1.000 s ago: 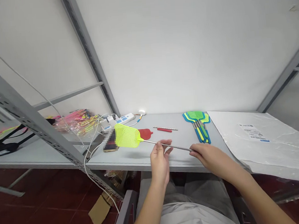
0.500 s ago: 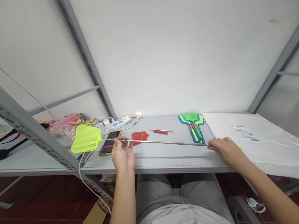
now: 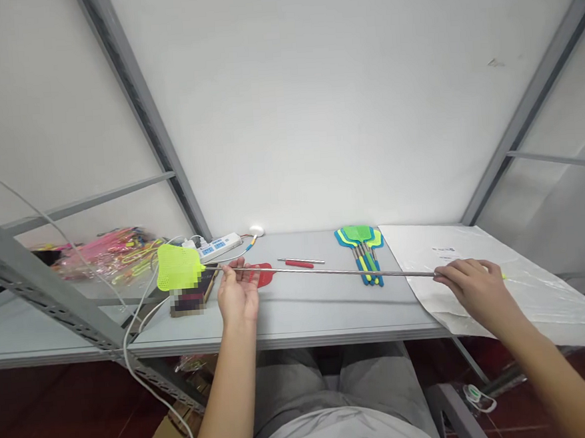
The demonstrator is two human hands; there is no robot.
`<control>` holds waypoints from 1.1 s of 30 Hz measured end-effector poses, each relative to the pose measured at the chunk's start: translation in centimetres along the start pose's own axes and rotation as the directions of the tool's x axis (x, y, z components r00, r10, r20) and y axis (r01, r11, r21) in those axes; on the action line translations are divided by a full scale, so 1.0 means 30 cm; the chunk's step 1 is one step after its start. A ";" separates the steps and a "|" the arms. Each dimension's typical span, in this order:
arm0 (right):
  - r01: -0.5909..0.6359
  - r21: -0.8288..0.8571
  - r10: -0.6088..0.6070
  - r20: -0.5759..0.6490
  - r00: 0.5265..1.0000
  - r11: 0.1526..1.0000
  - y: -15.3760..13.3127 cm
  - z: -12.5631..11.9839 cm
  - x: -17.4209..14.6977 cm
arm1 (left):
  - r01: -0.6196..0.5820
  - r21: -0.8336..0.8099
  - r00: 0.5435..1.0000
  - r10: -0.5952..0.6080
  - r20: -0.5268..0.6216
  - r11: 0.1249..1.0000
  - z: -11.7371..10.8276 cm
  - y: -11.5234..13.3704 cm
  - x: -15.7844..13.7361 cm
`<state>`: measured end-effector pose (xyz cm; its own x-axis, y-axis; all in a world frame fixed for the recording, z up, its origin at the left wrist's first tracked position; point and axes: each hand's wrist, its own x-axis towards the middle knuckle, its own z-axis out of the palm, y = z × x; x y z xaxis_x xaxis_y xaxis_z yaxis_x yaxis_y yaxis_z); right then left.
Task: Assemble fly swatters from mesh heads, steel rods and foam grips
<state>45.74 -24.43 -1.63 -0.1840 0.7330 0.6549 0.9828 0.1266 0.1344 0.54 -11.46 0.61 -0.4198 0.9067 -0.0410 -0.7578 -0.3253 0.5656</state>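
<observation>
A fly swatter (image 3: 179,267) with a yellow-green mesh head stretches across the view on a long, thin metal rod. My left hand (image 3: 237,293) pinches the rod close to the head. At the other end, my right hand (image 3: 470,286) is wrapped round the rod, and a bit of yellow handle tip shows past it. Below the rod, a red swatter head (image 3: 264,276) lies on the table, partly behind my left hand. Behind the rod lie a red handle (image 3: 300,264) and a short metal rod (image 3: 308,260). Several blue, yellow and green swatters (image 3: 359,241) are fanned together right of the middle.
A phone (image 3: 195,296) lies at the left under the swatter head. A power strip (image 3: 220,247) with plugs and cables stands behind it. Plastic-wrapped bundles (image 3: 105,255) lie farther left. White sheeting (image 3: 428,289) covers the table's right side. A metal shelf post (image 3: 47,289) rises at the left.
My hands are farther apart along the swatter, and the rod between them shows longer. My right hand has moved to the right, over the white sheeting. The view has shifted slightly.
</observation>
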 end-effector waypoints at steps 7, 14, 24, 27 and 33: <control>-0.239 -0.001 0.228 -0.294 0.928 0.971 -0.209 0.006 0.071 | 0.168 0.107 0.969 -0.184 0.164 0.980 0.001 0.000 -0.075; -0.393 0.140 0.414 -0.428 0.804 0.909 -0.278 0.034 -0.011 | 0.169 0.142 0.951 -0.199 0.236 0.975 -0.013 -0.011 -0.154; -0.331 0.911 0.637 0.409 0.654 -0.246 -0.437 0.023 0.004 | 0.176 0.058 0.907 -0.185 0.378 0.983 -0.011 -0.121 -0.224; -0.287 0.822 0.586 0.557 0.589 -0.492 -0.403 0.019 0.060 | 0.225 0.103 0.870 -0.247 0.426 0.969 -0.019 -0.131 -0.247; -0.253 0.805 0.621 0.580 0.528 -0.537 -0.288 0.030 0.039 | 0.201 0.105 0.944 -0.221 0.244 0.974 -0.098 -0.059 -0.176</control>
<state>37.04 -24.07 -2.70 0.5219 0.8530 -0.0021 -0.4684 0.2846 -0.8364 2.62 -16.48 -2.60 -0.1065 0.9936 0.0375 -0.7699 -0.1062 0.6293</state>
